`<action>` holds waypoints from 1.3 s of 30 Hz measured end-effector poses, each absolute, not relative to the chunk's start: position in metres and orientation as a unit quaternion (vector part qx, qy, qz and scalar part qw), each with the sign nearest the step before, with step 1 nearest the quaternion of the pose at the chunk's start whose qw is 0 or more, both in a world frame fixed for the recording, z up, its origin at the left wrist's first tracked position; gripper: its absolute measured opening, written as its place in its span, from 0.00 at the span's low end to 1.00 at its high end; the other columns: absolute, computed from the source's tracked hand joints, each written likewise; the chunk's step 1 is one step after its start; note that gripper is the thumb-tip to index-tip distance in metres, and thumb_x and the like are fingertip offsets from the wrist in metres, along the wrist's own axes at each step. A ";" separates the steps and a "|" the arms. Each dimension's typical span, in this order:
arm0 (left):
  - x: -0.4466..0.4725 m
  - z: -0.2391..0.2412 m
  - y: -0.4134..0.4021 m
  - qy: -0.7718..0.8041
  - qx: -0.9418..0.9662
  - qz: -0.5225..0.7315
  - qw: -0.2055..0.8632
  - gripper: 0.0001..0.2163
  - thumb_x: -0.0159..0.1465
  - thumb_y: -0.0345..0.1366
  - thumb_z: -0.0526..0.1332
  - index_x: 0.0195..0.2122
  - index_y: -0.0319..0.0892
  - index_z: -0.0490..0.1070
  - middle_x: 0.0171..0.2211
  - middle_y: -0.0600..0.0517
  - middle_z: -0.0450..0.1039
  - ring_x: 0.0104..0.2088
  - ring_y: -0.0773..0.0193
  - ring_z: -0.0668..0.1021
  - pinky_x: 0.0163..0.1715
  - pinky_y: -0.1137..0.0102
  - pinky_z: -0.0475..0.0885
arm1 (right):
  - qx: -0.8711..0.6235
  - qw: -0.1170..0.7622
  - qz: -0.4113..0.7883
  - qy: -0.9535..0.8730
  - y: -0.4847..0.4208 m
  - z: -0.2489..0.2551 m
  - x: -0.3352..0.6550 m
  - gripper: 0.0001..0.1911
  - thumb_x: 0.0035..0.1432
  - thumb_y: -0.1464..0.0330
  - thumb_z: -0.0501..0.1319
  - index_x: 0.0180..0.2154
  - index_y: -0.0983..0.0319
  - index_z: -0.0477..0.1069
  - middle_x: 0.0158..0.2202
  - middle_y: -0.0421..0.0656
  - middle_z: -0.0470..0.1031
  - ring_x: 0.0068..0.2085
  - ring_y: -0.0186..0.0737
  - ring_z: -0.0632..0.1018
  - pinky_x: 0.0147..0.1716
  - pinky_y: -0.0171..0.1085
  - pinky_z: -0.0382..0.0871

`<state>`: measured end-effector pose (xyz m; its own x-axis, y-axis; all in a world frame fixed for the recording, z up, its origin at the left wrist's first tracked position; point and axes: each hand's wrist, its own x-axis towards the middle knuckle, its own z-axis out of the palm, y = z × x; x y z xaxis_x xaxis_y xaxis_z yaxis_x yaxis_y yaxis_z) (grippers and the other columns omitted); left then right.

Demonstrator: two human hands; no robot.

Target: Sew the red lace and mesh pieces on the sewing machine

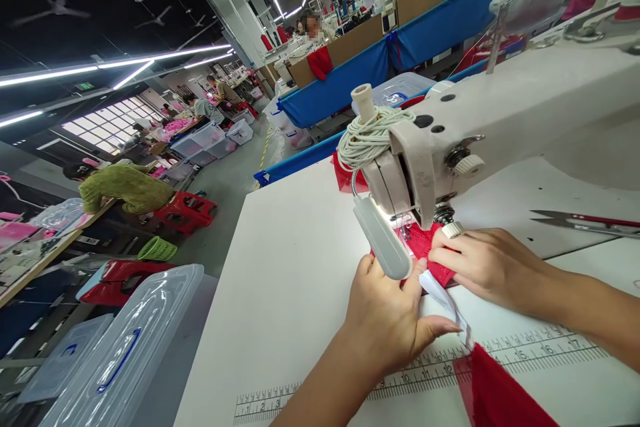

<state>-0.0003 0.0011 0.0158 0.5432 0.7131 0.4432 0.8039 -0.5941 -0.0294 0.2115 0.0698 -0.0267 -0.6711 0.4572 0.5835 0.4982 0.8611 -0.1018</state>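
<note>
A piece of red fabric (493,390) with a white label strip (443,297) lies on the white sewing table (295,267), running up under the needle of a white sewing machine (500,120). My left hand (387,317) rests on the fabric, fingers curled, thumb pressing the white strip. My right hand (483,263) lies flat on the red fabric just right of the presser foot, fingers pressed together and holding it down. The machine's small lamp (383,240) hangs over my left fingers and hides their tips.
Thread snips (580,221) lie on the table at right. A cone wound with white cord (367,133) sits on the machine head. A printed ruler (525,347) runs along the table's front. Clear plastic bins (125,347) stand at the left. Other workers sit at distant tables.
</note>
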 end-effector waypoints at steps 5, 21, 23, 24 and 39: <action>-0.002 0.016 0.004 -0.435 -0.870 -0.199 0.121 0.39 0.74 0.59 0.31 0.50 0.41 0.79 0.48 0.43 0.81 0.42 0.52 0.78 0.44 0.59 0.73 | -0.253 0.291 -0.041 -0.922 0.072 -0.014 0.212 0.13 0.55 0.82 0.52 0.29 0.59 0.65 0.30 0.40 0.72 0.25 0.36 0.67 0.25 0.37 0.53; -0.008 0.011 0.009 -0.398 -0.888 -0.212 0.092 0.37 0.73 0.63 0.39 0.55 0.39 0.75 0.52 0.40 0.79 0.51 0.48 0.80 0.52 0.54 0.75 | -0.242 0.300 -0.060 -0.921 0.072 -0.016 0.213 0.13 0.68 0.77 0.52 0.33 0.59 0.68 0.34 0.42 0.75 0.25 0.36 0.67 0.23 0.38 0.54; -0.006 0.012 0.006 -0.409 -0.881 -0.221 0.087 0.38 0.72 0.63 0.37 0.56 0.38 0.74 0.51 0.39 0.79 0.51 0.48 0.80 0.51 0.54 0.77 | -0.248 0.305 -0.057 -0.918 0.071 -0.020 0.213 0.13 0.67 0.77 0.52 0.33 0.59 0.68 0.34 0.42 0.75 0.25 0.36 0.67 0.24 0.38 0.53; -0.005 0.012 0.005 -0.413 -0.878 -0.225 0.086 0.39 0.72 0.64 0.36 0.56 0.37 0.74 0.50 0.38 0.79 0.51 0.48 0.80 0.50 0.54 0.77 | -0.248 0.305 -0.054 -0.918 0.071 -0.022 0.213 0.12 0.67 0.77 0.52 0.33 0.59 0.68 0.34 0.42 0.75 0.25 0.36 0.67 0.24 0.38 0.53; -0.009 0.016 -0.003 -0.436 -0.884 -0.146 0.089 0.27 0.73 0.58 0.52 0.56 0.39 0.74 0.53 0.39 0.78 0.52 0.47 0.79 0.52 0.51 0.75 | -0.205 0.244 0.114 -0.941 0.072 -0.015 0.220 0.26 0.63 0.83 0.49 0.49 0.54 0.76 0.43 0.42 0.76 0.29 0.36 0.70 0.25 0.37 0.56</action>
